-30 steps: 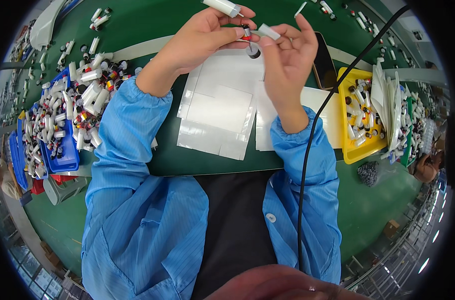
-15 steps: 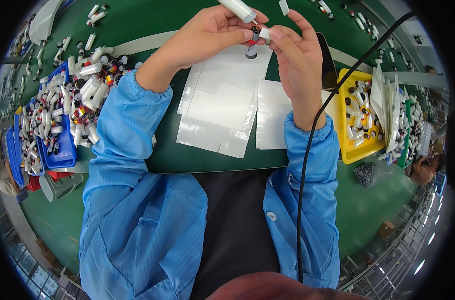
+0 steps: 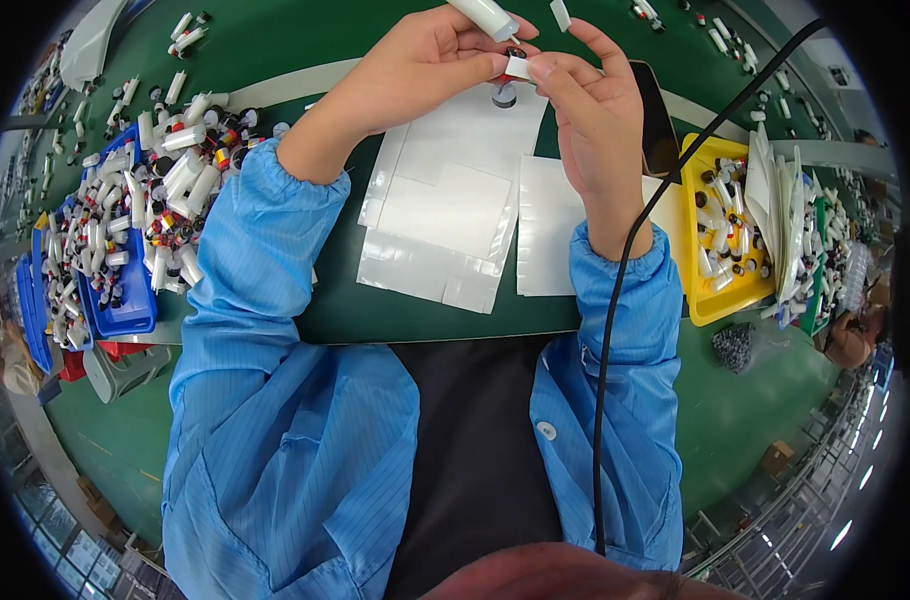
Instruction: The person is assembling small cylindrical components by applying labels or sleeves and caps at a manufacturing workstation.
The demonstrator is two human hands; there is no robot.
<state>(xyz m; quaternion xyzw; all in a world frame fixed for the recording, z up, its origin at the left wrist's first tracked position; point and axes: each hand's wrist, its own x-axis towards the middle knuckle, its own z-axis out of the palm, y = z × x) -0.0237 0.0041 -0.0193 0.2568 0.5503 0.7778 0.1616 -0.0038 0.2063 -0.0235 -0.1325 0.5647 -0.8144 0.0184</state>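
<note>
- The left hand [image 3: 425, 60] has its fingers closed round a white tube [image 3: 487, 17], tip slanting down toward a small red-and-black cap [image 3: 510, 62] pinched where both hands meet.
- The right hand [image 3: 595, 120] has its fingers narrowed on a small white label [image 3: 518, 68], pressed against that cap; half a second ago the label stood a little apart, so it now looks applied or nearly so.
- Both hands have risen toward the far edge of the view since a second ago.
- Below them, clear rectangular plastic bags [image 3: 445, 215] lie overlapping on the green counter [image 3: 265, 40]; a dark round cap [image 3: 504, 97] sits on one.
- Left: a blue tray [image 3: 125, 310] heaped with white tubes.
- Right: a yellow tray [image 3: 725, 300] of small vials, beside a stack of white packets [image 3: 780, 200].
</note>
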